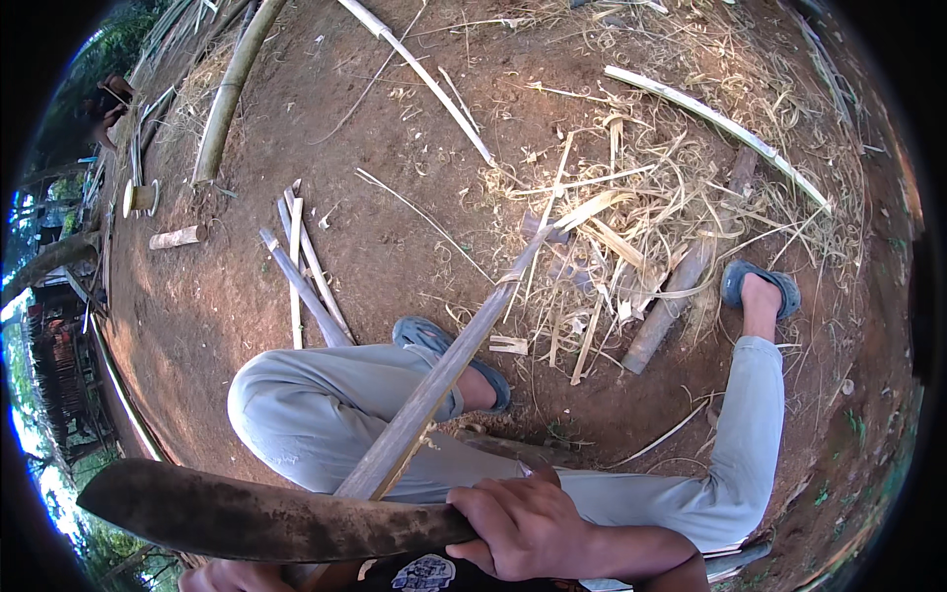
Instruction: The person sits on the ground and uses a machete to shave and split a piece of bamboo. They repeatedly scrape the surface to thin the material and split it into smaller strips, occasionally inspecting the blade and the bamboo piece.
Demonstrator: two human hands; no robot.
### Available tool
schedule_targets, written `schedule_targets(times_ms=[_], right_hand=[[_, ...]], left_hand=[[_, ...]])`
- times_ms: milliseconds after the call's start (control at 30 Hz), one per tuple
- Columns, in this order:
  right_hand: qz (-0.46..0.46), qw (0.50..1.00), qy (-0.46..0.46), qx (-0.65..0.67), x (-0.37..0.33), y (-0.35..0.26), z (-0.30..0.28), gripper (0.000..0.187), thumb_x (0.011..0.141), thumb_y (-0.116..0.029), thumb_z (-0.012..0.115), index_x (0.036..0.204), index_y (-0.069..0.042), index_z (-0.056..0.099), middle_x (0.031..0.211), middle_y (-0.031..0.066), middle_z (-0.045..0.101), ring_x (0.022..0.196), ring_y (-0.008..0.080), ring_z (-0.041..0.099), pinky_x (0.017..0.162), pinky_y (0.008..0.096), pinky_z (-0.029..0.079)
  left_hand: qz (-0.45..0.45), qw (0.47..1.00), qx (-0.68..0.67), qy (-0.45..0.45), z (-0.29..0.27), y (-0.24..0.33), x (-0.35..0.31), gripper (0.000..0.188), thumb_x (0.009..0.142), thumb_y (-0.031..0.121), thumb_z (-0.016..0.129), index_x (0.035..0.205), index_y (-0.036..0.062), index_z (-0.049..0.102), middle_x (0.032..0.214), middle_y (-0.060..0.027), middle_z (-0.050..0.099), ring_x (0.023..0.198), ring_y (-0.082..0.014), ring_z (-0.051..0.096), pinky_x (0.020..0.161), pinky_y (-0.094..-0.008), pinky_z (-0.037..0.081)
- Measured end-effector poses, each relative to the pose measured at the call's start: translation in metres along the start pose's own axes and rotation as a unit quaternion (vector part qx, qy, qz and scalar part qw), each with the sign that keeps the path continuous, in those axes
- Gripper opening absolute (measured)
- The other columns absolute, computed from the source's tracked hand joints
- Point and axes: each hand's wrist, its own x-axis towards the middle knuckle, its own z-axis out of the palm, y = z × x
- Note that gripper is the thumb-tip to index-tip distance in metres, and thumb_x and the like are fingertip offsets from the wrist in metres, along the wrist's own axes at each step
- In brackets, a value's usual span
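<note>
My right hand (523, 528) is closed round the handle end of a machete (286, 515), whose wide, dark-stained blade points left across my lap. Under the blade runs a long split bamboo strip (424, 385), slanting from my lap up over my leg to the shavings ahead. Its far end is frayed, and a few curls cling to its edge near the blade. At the lower edge, partly cut off and overlapped by the blade, my left hand (235, 576) is curled at the strip's near end.
Pale shavings (641, 217) heap up ahead, with a round log (681, 296) among them. Bamboo strips (306, 261) lie beyond my left knee. Farther out are a bamboo pole (232, 94), a short cut piece (178, 238) and a spool (140, 198). Another person (107, 107) is far left.
</note>
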Motion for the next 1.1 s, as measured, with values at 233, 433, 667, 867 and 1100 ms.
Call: schedule_targets(times_ms=[233, 433, 667, 867, 1100], right_hand=[[0.207, 0.978, 0.002, -0.027, -0.01, 0.064, 0.004, 0.032, 0.099, -0.032, 0.055, 0.099, 0.0, 0.057, 0.081, 0.0181, 0.064, 0.062, 0.0345, 0.066, 0.055, 0.0425, 0.053], [0.083, 0.996, 0.013, -0.03, -0.017, 0.029, -0.008, 0.032, 0.099, -0.034, 0.054, 0.096, -0.002, 0.056, 0.07, 0.015, 0.061, 0.061, 0.0339, 0.065, 0.056, 0.0439, 0.053], [0.25, 0.961, 0.054, -0.108, -0.017, 0.118, -0.002, 0.034, 0.103, -0.033, 0.047, 0.088, -0.003, 0.053, 0.061, 0.0183, 0.062, 0.052, 0.039, 0.063, 0.048, 0.0498, 0.051], [0.056, 0.993, 0.054, -0.089, -0.008, 0.081, -0.006, 0.034, 0.098, -0.037, 0.056, 0.085, -0.006, 0.053, 0.059, 0.0162, 0.061, 0.052, 0.0286, 0.065, 0.046, 0.0402, 0.051], [0.235, 0.963, 0.039, -0.126, -0.012, 0.112, 0.0, 0.037, 0.104, -0.032, 0.045, 0.09, 0.0, 0.056, 0.058, 0.02, 0.058, 0.053, 0.0403, 0.061, 0.048, 0.0476, 0.048]], left_hand=[[-0.199, 0.977, 0.016, -0.073, -0.003, 0.031, -0.003, 0.051, 0.105, 0.033, 0.041, 0.056, 0.0224, 0.032, 0.049, 0.0098, 0.026, 0.044, -0.0055, 0.031, 0.053, -0.0232, 0.033], [-0.306, 0.928, -0.062, -0.206, -0.005, 0.025, -0.002, 0.051, 0.105, 0.034, 0.041, 0.056, 0.0211, 0.036, 0.052, 0.0096, 0.028, 0.049, -0.0068, 0.035, 0.056, -0.0236, 0.036], [-0.34, 0.903, -0.083, -0.251, -0.018, 0.027, 0.011, 0.049, 0.105, 0.034, 0.042, 0.058, 0.0205, 0.038, 0.051, 0.0101, 0.026, 0.049, -0.0066, 0.035, 0.055, -0.0237, 0.035], [-0.328, 0.91, -0.091, -0.238, -0.023, 0.026, 0.005, 0.048, 0.105, 0.035, 0.042, 0.059, 0.0204, 0.038, 0.053, 0.0101, 0.027, 0.051, -0.0063, 0.037, 0.056, -0.0241, 0.035], [-0.348, 0.916, -0.064, -0.189, -0.022, 0.039, 0.005, 0.042, 0.106, 0.034, 0.042, 0.066, 0.0196, 0.043, 0.068, 0.0079, 0.038, 0.067, -0.0061, 0.044, 0.064, -0.0234, 0.038]])
